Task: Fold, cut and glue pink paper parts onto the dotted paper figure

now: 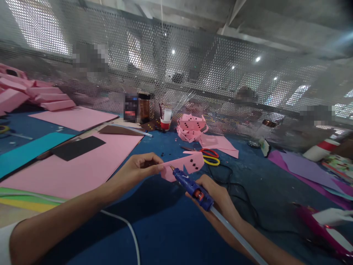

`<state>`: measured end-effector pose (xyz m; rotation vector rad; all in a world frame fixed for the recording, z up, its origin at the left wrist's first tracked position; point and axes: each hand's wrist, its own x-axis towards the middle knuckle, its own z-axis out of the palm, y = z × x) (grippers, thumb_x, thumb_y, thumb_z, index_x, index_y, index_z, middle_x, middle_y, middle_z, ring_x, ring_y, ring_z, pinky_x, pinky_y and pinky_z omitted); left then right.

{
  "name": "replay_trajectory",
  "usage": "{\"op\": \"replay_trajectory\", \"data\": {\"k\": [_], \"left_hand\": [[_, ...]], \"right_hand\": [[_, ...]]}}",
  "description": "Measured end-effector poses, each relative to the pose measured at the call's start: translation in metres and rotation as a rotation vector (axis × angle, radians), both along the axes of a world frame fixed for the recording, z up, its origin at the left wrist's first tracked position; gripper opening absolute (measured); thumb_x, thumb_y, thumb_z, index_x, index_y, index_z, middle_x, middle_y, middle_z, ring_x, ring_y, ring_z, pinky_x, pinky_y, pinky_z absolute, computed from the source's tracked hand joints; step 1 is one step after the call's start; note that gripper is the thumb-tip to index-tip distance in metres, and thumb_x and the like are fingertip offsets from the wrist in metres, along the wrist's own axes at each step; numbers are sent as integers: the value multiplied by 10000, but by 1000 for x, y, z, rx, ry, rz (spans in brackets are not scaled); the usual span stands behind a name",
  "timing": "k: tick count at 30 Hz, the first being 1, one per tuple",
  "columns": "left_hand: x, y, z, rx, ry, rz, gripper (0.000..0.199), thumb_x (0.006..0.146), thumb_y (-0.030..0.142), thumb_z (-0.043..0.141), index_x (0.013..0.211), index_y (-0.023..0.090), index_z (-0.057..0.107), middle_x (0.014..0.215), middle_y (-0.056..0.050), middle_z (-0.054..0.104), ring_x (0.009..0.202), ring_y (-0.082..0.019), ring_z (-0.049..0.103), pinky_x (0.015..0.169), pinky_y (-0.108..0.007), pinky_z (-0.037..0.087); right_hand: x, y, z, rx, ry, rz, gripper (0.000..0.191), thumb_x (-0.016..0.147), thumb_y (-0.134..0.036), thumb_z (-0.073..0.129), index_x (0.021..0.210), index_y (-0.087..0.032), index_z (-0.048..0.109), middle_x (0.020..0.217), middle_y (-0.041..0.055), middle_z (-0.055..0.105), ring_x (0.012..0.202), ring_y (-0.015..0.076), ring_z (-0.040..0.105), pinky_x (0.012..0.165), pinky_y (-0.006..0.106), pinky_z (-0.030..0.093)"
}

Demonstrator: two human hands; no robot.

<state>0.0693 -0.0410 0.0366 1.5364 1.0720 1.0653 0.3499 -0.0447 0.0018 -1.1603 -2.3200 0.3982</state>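
Observation:
Between thumb and fingers, my left hand [145,165] pinches the left end of a folded pink paper piece [190,162] that carries small black diamond shapes. My right hand [217,191] is wrapped round a blue hot glue gun [190,186], a clear glue stick [234,233] sticking out of its back. The gun's nozzle points at the paper close to my left fingertips; whether it touches cannot be made out. Just behind the paper lie scissors [211,156] with red and yellow handles. Farther back stands a cluster of folded pink paper pieces [191,127] with black marks.
Pink sheets [121,151], a black card [78,148] and a turquoise strip [35,151] lie left. A black cord [245,195] and white cable [129,224] cross the blue table. A paper cup [165,123] and brown jar [144,108] stand before a perforated metal screen [193,70]. Purple sheets [311,173] lie right.

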Motion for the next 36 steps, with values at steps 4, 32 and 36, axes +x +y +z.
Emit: {"op": "replay_trajectory", "data": {"k": [4,32,36], "left_hand": [[0,-1,0,-7,0,-10,194,899,387,726,860,197,734,848,-21,752,856,-188,680,820,-296,492],[-1,1,-2,5,-4,-20,175,909,373,729,878,202,747,853,-2,769,846,-158,694,805,-260,503],[-1,1,-2,-6,-25,-12,178,891,379,742,872,202,747,852,-7,771,847,-168,699,805,-271,511]], "right_hand": [[1,-1,1,20,-30,-5,58,892,-214,639,944,-239,632,939,13,693,805,180,689,625,234,416],[0,-1,-2,84,-4,-51,115,829,-183,677,852,-236,578,750,-49,652,612,130,633,519,209,328],[1,-1,-3,61,0,-54,129,817,-185,683,843,-236,568,741,-56,645,598,126,626,520,208,326]]}}
